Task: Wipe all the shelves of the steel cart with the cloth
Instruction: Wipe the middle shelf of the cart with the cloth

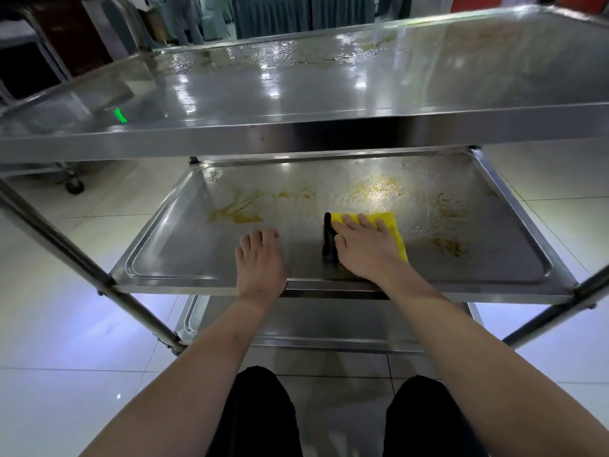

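The cloth (389, 230) is thin, soft and light, yellow with a black edge; it lies flat on the middle shelf (184, 255) of the steel cart (296, 127), at about 1 o'clock from your knees. Your right hand (365, 249) presses it down with straight fingers; your left hand (260, 258) rests flat and released on the bare steel at 11 o'clock. Expect the cloth to bunch, so hold it by palm pressure, not by an edge. The shelf is a rigid, smooth, rimmed tray with rounded corners, likely slippery where wet. Yellow residue (237, 212) lies at 12 and 2 o'clock.

glossy white tile floor (66, 324), grey curtains (273, 14) at bk
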Motion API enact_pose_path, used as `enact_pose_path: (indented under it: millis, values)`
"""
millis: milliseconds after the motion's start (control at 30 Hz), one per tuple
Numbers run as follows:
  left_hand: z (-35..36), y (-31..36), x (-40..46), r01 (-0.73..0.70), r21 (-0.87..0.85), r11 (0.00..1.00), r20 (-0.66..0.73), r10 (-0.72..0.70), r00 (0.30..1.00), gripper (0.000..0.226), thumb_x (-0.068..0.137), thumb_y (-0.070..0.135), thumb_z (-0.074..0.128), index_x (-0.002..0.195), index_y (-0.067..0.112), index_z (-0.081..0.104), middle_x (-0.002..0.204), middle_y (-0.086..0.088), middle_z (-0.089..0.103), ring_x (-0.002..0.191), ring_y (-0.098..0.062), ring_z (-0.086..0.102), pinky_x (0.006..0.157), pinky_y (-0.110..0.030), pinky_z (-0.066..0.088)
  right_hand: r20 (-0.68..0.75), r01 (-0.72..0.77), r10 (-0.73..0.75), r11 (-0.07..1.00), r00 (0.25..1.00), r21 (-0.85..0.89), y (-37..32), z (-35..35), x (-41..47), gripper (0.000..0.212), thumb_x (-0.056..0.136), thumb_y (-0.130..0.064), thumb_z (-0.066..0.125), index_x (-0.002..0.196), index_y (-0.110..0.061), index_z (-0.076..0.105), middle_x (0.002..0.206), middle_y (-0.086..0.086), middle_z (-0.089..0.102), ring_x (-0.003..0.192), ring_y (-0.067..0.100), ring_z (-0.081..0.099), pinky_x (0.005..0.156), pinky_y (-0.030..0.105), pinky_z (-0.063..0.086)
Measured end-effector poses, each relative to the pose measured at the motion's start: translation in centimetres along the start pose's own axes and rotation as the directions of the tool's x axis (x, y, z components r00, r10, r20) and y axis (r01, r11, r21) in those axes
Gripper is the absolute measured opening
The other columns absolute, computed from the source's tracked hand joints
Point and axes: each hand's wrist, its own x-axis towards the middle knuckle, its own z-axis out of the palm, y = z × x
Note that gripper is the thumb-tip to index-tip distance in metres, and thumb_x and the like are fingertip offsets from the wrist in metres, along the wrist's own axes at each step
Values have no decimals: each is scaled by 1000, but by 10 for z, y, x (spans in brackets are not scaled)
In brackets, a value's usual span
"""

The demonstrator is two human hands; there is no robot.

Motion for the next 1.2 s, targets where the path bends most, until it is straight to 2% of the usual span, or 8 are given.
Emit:
enact_pose_path:
  millis: [133, 267, 400, 533, 667, 833, 1000, 1200]
  values:
    - [1, 0, 1, 1, -3, 1000, 15, -1, 1000, 39, 89, 6, 48, 126, 16, 47, 123, -11, 49, 112, -35, 44, 94, -43, 37, 11, 37, -37, 999, 999, 27, -36, 5, 13, 56, 109, -43, 19, 164, -36, 22, 174, -5, 14, 161, 26, 9, 128, 55, 5]
    - [4, -4, 3, 4, -3, 1000, 1, -4, 1000, 39, 88, 9, 55, 125, 18, 45, 121, -10, 50, 112, -36, 46, 92, -43, 39, 1, 41, -41, 997, 999, 63, -58, 8, 21, 56, 110, -50, 15, 163, -36, 27, 173, -5, 18, 161, 27, 10, 127, 57, 4]
    - [2, -6, 2, 4, -27, 1000, -6, -4, 1000, 40, 88, 7, 41, 126, 14, 48, 124, -12, 51, 114, -37, 44, 94, -44, 37, -11, 43, -43, 998, 999, 47, -51, 8, 18, 56, 110, -50, 13, 163, -38, 27, 173, -9, 17, 161, 23, 11, 127, 57, 4]
    - [-2, -5, 1, 12, -51, 999, 4, -12, 1000, 48, 85, 15, 25, 128, 14, 47, 126, -12, 50, 116, -36, 43, 95, -45, 38, -16, 17, -16, 999, 1000, 42, -23, 1, 9, 54, 110, -48, 15, 162, -41, 27, 172, -14, 17, 160, 17, 12, 128, 55, 6]
    - [-2, -4, 0, 1, -48, 999, 21, 0, 1000, 49, 84, 0, 44, 131, 13, 43, 130, -12, 48, 117, -35, 41, 98, -44, 38, -14, -68, 68, 997, 998, 32, 28, -10, -3, 53, 110, -48, 15, 162, -43, 26, 171, -18, 16, 160, 13, 11, 128, 53, 7]
    - [-4, 2, -2, -28, -30, 999, 31, 29, 999, 51, 81, -2, 47, 130, 13, 44, 127, -13, 48, 115, -35, 42, 97, -43, 38, -38, -155, 154, 988, 987, -6, 63, -13, -11, 55, 109, -47, 14, 163, -42, 24, 172, -18, 16, 160, 13, 12, 128, 53, 10]
    - [-2, 1, -1, -49, 15, 999, 36, 49, 998, 50, 80, -1, 49, 128, 12, 44, 123, -14, 49, 111, -35, 41, 93, -41, 37, -41, -150, 150, 989, 988, -13, 49, -9, -4, 55, 109, -48, 15, 162, -42, 26, 172, -16, 17, 160, 17, 13, 127, 56, 13]
    - [-2, 1, 0, -61, 17, 998, 37, 60, 998, 51, 78, -1, 50, 125, 15, 44, 121, -12, 47, 109, -34, 40, 91, -40, 36, -18, -59, 58, 998, 998, -22, -4, -2, 14, 55, 110, -46, 14, 163, -39, 25, 173, -14, 15, 161, 20, 12, 126, 57, 12]
